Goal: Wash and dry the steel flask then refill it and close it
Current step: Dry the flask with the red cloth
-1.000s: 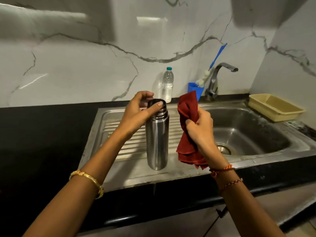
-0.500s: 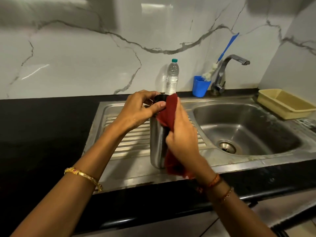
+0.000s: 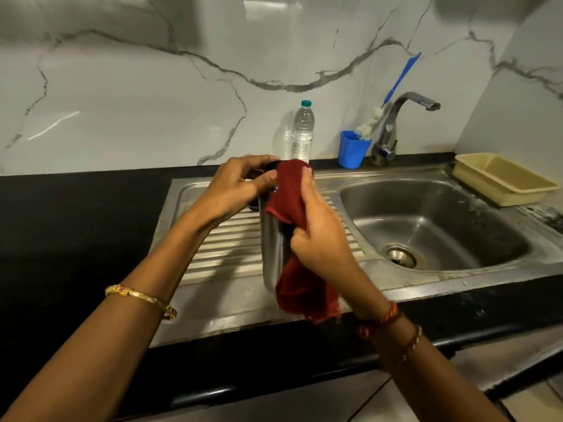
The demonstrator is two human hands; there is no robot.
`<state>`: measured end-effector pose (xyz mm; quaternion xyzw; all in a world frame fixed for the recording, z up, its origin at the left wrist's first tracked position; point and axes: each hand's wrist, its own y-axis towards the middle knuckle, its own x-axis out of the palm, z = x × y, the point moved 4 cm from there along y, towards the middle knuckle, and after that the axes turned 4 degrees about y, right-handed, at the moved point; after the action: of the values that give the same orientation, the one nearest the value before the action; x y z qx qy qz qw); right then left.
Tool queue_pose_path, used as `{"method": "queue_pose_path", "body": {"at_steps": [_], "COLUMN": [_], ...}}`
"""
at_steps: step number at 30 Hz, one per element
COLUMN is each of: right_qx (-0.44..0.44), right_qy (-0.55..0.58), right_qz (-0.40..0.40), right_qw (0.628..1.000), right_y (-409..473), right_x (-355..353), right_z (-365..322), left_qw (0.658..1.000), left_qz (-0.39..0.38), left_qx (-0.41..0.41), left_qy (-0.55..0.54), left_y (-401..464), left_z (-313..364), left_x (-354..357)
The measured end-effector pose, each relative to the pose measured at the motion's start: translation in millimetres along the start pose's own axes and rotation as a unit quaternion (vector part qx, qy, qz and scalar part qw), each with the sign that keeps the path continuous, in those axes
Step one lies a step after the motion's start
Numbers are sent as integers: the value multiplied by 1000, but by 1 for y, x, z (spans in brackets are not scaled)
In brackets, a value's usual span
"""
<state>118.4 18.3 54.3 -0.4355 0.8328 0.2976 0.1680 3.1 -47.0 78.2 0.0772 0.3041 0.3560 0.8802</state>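
Stood upright on the ribbed draining board (image 3: 219,248) just left of the sink bowl (image 3: 432,226): the steel flask (image 3: 272,245), its open top toward the wall. Gripped at the neck by the left hand (image 3: 234,190), fingers curled over the rim and thumb against the near side. Pressed against the flask's right side by the right hand (image 3: 320,236): a red cloth (image 3: 292,193), bunched in the curled fingers, its upper end draped over the flask's mouth and its lower end hanging down past the base toward the front edge of the draining board. Behind the flask, against the marble wall: a clear water bottle (image 3: 303,130) with a green cap. Behind the sink bowl, beside the tap (image 3: 396,123): a blue cup (image 3: 352,150) holding a blue-handled brush (image 3: 399,80). At the far right of the sink bowl: a yellow tray (image 3: 499,181). Partly hidden under the left hand, a small dark thing on the draining board, not identifiable.
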Motion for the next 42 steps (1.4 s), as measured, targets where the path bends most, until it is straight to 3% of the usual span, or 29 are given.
{"method": "queue_pose_path", "body": {"at_steps": [3,6,9,13,16,20,23,26,29,32,36,42], "right_qx": [75,80,35,109,102,33,-24,36,125,115,63,149], "right_qy": [117,141,123,289,260,131,79,117,254,252,213,252], "right_qz": [-56,-88,-44,20,46,76,72,75,26,5,38,18], "right_qw": [989,983,991,951,959,988,994,990,959,961,974,956], "right_y": [22,23,4,6,25,6,-21,-8,14,9,-22,25], "right_x": [-23,-29,-22,-19,-18,1,14,5,-10,-7,-4,-14], "right_z": [5,2,7,13,15,11,2,4,8,8,3,6], "left_qw": [1000,1000,998,995,996,994,987,993,995,997,994,989], "left_qz": [-4,-21,-49,-44,-16,71,73,52,40,43,79,106], "left_qx": [11,2,10,8,6,-45,-67,-52,-38,-64,-56,-40], "left_qy": [12,-9,-46,-84,-86,-74,-129,-94,-81,19,-55,-94], "left_y": [-3,-4,-9,-10,-11,-14,-13,-16,-17,-13,-13,-14], "left_z": [3,1,1,-1,0,0,4,7,9,2,-1,0], "left_x": [2,1,6,14,14,22,29,29,29,25,18,19]}}
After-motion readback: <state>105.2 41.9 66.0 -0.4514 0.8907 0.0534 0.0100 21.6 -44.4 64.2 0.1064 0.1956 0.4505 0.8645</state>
